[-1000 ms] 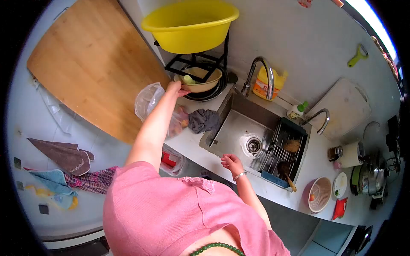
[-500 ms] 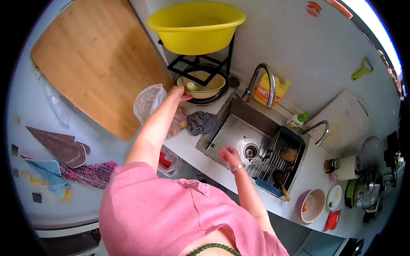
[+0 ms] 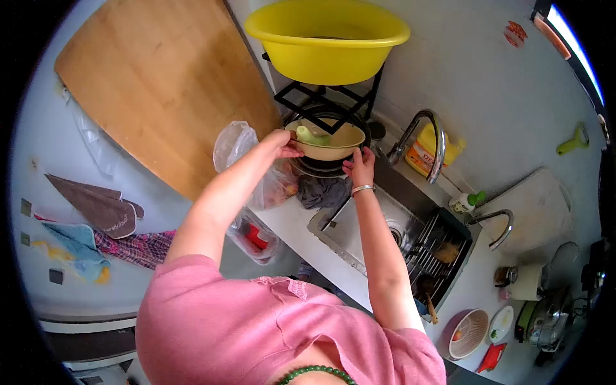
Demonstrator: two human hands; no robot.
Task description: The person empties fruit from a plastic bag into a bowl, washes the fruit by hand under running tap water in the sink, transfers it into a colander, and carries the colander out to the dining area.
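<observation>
A cream-coloured bowl point(image 3: 328, 153) is gripped by its rim under the black rack. My left hand point(image 3: 285, 144) pinches its left edge, and my right hand point(image 3: 361, 167) has its fingers on the right edge. Inside lies a pale green piece point(image 3: 310, 135), perhaps a vegetable; its kind I cannot make out. Dark round pans point(image 3: 372, 142) sit beneath and behind the bowl. Just below the bowl is a crumpled grey cloth point(image 3: 321, 192), with a clear plastic bag point(image 3: 273, 183) beside it, near my left wrist.
A yellow basin point(image 3: 327, 58) stands on the black rack point(image 3: 292, 96) overhead. A large wooden board point(image 3: 160, 83) leans at the left. Right of my arm are the sink point(image 3: 350, 228), a tall faucet point(image 3: 439, 144), a drying rack point(image 3: 443, 237) and a pink colander point(image 3: 467, 333).
My right hand has moved from over the sink up to the bowl's right edge. The bowl has tilted slightly toward me, and the view has shifted.
</observation>
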